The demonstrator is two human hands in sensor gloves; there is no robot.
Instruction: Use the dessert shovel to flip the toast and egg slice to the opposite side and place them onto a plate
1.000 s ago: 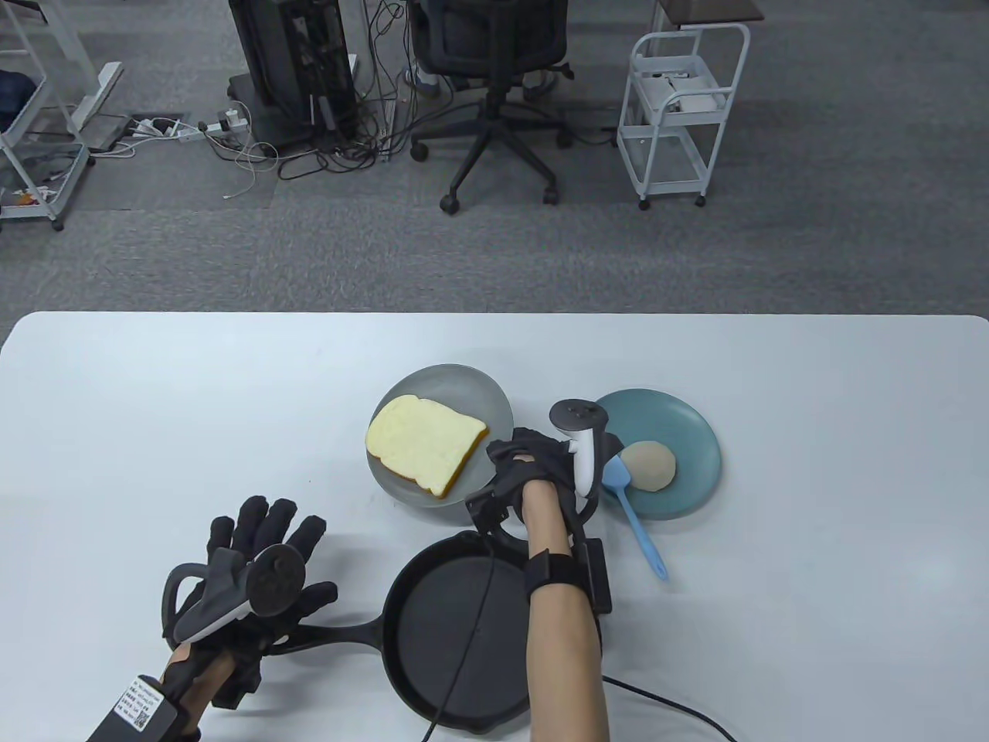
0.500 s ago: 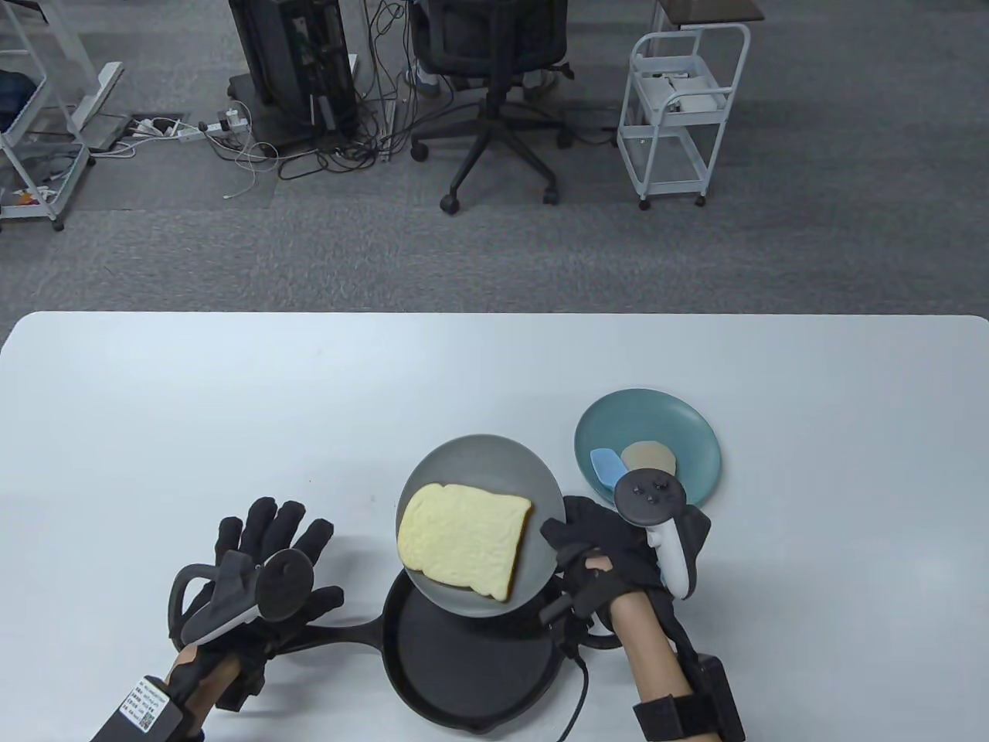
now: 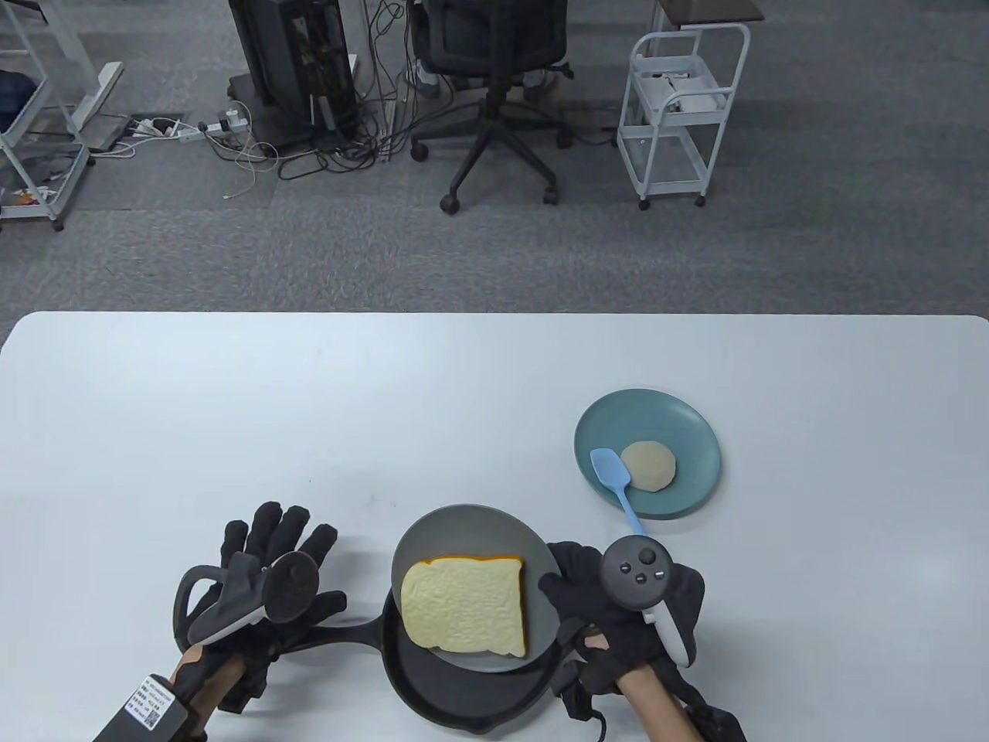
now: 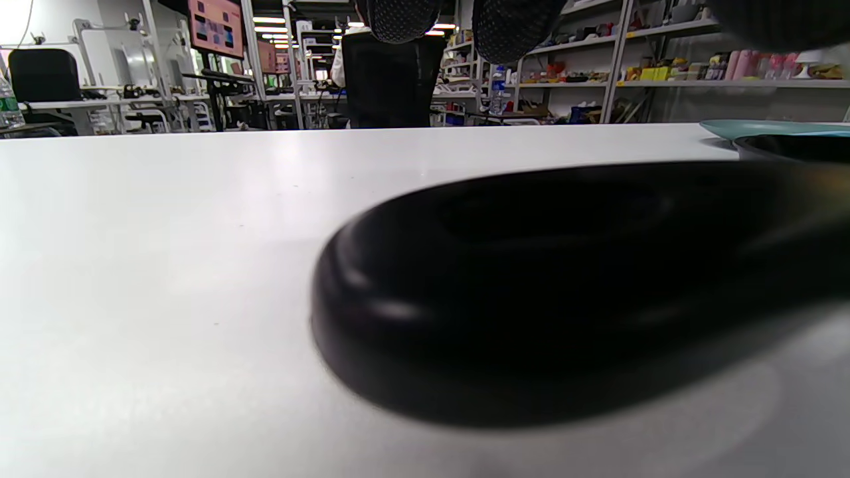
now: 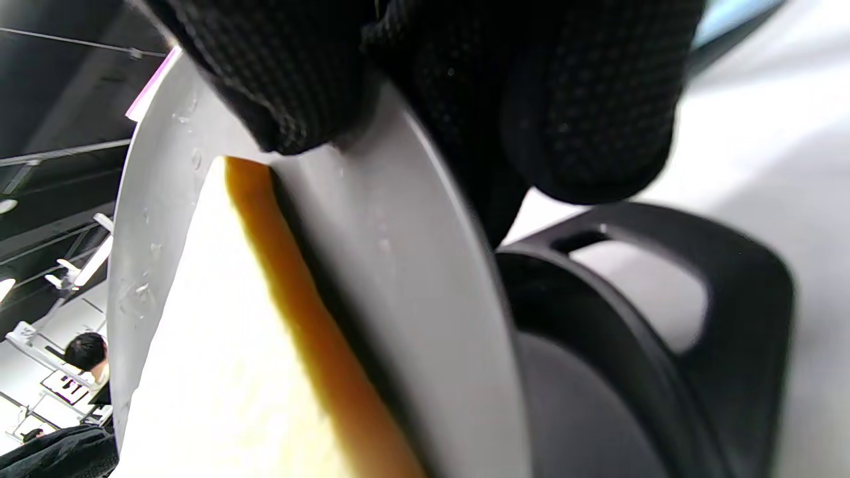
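Observation:
My right hand (image 3: pixel 576 581) grips the right rim of a grey plate (image 3: pixel 433 541) and holds it tilted above the black pan (image 3: pixel 463 696). A yellow toast slice (image 3: pixel 466 607) lies on that plate. In the right wrist view the toast (image 5: pixel 219 345) leans against the steep plate (image 5: pixel 398 265), with my thumb (image 5: pixel 285 79) pressed on the rim. The round egg slice (image 3: pixel 648 466) and the blue dessert shovel (image 3: pixel 618 483) rest on a teal plate (image 3: pixel 680 421). My left hand (image 3: pixel 287 550) lies open with fingers spread over the pan handle (image 3: pixel 340 635).
The pan handle (image 4: pixel 564 285) fills the left wrist view, with white tabletop (image 4: pixel 166 232) around it. Beyond the table's far edge stand an office chair (image 3: pixel 494 100) and a white cart (image 3: pixel 680 116).
My right hand has lifted the grey plate with the toast from mid-table and carried it back over the pan, tilting it. The left hand has barely moved.

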